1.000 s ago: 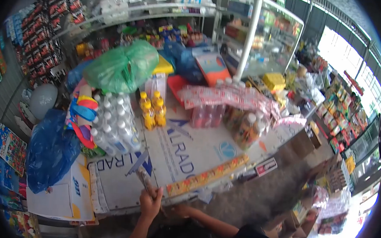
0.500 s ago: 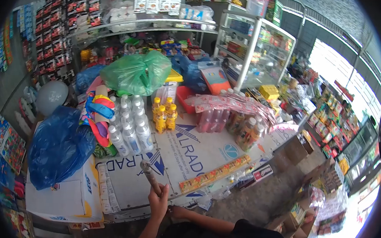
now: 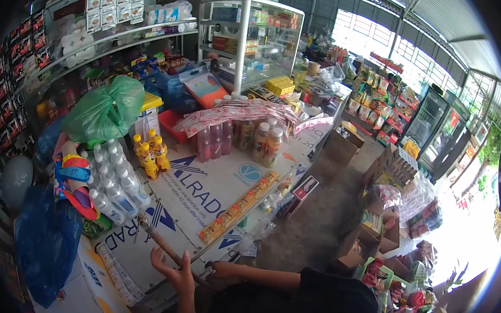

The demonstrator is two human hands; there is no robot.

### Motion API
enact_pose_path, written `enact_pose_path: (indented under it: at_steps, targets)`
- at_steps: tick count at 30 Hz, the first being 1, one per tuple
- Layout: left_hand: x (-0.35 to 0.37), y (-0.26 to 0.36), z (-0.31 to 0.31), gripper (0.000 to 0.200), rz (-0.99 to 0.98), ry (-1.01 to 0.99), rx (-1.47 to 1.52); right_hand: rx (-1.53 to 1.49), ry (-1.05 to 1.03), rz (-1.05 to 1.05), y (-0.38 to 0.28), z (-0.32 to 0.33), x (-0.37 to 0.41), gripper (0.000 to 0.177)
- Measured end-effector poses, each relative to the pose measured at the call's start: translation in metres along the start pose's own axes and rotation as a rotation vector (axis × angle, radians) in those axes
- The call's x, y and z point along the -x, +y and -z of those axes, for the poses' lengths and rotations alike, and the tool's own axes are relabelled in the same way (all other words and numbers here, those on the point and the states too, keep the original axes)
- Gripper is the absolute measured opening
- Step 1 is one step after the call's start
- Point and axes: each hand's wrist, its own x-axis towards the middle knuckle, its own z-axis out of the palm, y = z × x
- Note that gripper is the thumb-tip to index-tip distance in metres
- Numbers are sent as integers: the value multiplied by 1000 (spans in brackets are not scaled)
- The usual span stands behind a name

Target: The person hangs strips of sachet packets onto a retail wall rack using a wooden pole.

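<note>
Stick (image 3: 162, 242), pointing toward ten o'clock, is passing between spread digits of left hand (image 3: 179, 275); right hand (image 3: 223, 269) closure indiscernible. Probably stiff, light, suiting mid-shaft grip.

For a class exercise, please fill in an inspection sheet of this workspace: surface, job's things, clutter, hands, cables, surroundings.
Surface: white board with blue print, goods standing along its back and left.
Job's things: stick, slanting over the board's near edge.
Clutter: clear bottles, yellow bottles and a green bag toward the back left; blue bag at far left; orange strip along the right edge.
Hands: left hand at the stick, fingers and thumb spread; right hand near the board's edge, grip unclear.
Cables: nothing seen.
Surroundings: glass cabinet behind; open carton on the floor, right.
</note>
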Motion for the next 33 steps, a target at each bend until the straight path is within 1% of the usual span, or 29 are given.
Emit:
enact_pose_path:
  at_steps: [1, 3, 7, 8, 9, 10, 12, 14, 15, 16, 17, 18, 20, 23, 24, 25, 26, 28, 29, 30, 32, 33]
  targets:
    - [3, 3, 2, 79, -1, -1, 5, 7, 4, 3, -1, 3, 2, 74]
    - [8, 8, 4, 80, -69, 74, -73, 31, 4, 7, 1, 17, 6, 73]
    - [21, 20, 10, 76, -82, 126, -94, 34, -59, 25, -7, 43, 17, 75]
    - [22, 27, 10, 73, -177, 146, -57, 60, -67, 25, -16, 56, 26, 76]
    - [22, 33, 12, 71, -269, 163, -22, 5, -88, 35, -30, 71, 40, 76]
    - [22, 36, 15, 71, -250, 169, -46, -51, -110, 42, -46, 87, 54, 76]
    - [20, 43, 17, 67, -572, 167, -61, -80, -129, 17, -67, 110, 73, 72]
    - [17, 59, 11, 70, -512, 176, -102, -81, -85, 85, -81, 131, 90, 68]
    - [11, 70, 7, 74, -450, 184, -130, -92, -111, 81, -91, 141, 98, 68]
    - [8, 76, 5, 78, -391, 191, -155, -95, -106, 67, -102, 153, 107, 64]
    - [9, 73, 2, 78, -377, 188, -166, -95, -96, 53, -104, 163, 111, 60]
    - [10, 66, -2, 80, -375, 199, -154, -102, -112, 51, -99, 168, 113, 60]
    - [11, 62, -6, 83, -359, 216, -158, -167, -41, 139, -88, 178, 114, 64]
    - [12, 59, -11, 82, -325, 279, -249, -193, -70, 163, -83, 201, 113, 62]
    - [11, 56, -13, 83, -315, 328, -268, -214, -71, 173, -77, 209, 109, 62]
    - [11, 54, -15, 84, -305, 378, -289, -148, -54, 213, -69, 217, 103, 61]
    - [12, 51, -19, 84, -290, 387, -311, -150, -82, 219, -63, 228, 99, 61]
    - [13, 47, -26, 85, -244, 493, -399, -151, -122, 219, -64, 254, 96, 58]
    - [14, 46, -31, 86, -231, 521, -441, -106, -79, 328, -54, 265, 90, 54]
    - [13, 46, -39, 86, -230, 530, -460, -110, -94, 341, -49, 279, 86, 54]
    - [18, 49, -50, 81, -190, 645, -528, -110, -78, 353, -43, 303, 84, 51]
    - [20, 49, -55, 69, -266, 677, -533, -119, -94, 359, -39, 316, 80, 51]
